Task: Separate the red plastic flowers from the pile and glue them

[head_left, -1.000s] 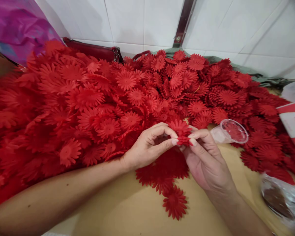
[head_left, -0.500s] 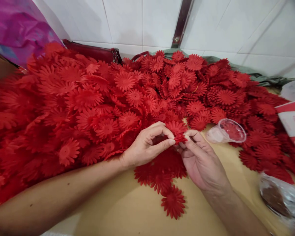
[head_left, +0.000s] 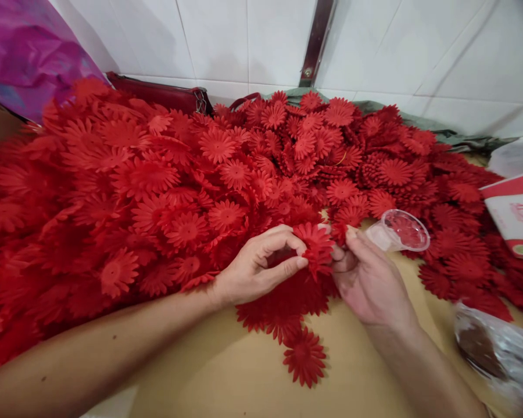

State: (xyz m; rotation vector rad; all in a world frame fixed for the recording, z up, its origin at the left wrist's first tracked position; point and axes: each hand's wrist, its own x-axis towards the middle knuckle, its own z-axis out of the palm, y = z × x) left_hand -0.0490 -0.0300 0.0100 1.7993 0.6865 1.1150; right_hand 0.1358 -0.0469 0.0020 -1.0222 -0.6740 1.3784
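Between thumb and forefinger, my left hand (head_left: 261, 261) pinches a small stack of red artificial flower petal pieces (head_left: 314, 248). Just to its right, my right hand (head_left: 370, 273) is closed in a pinch on a single red petal piece (head_left: 340, 233), apart from the stack. Most of that piece is hidden by the fingers. Below both hands, more red petal pieces lie on the table, with one petal disc (head_left: 305, 356) at the near end. A large pile of similar red pieces (head_left: 187, 226) spreads behind my left hand.
A clear plastic cup (head_left: 403, 231) lies tipped beyond my right hand. To the right are a white and red box (head_left: 516, 212) and a clear plastic bag (head_left: 501, 354) with something brown. A red purse (head_left: 157, 93) and purple bag (head_left: 35, 52) stand by the tiled wall.
My right hand has moved a little to the right, drawing one petal piece away from the stack. The stack in my left hand now shows tilted and fanned.
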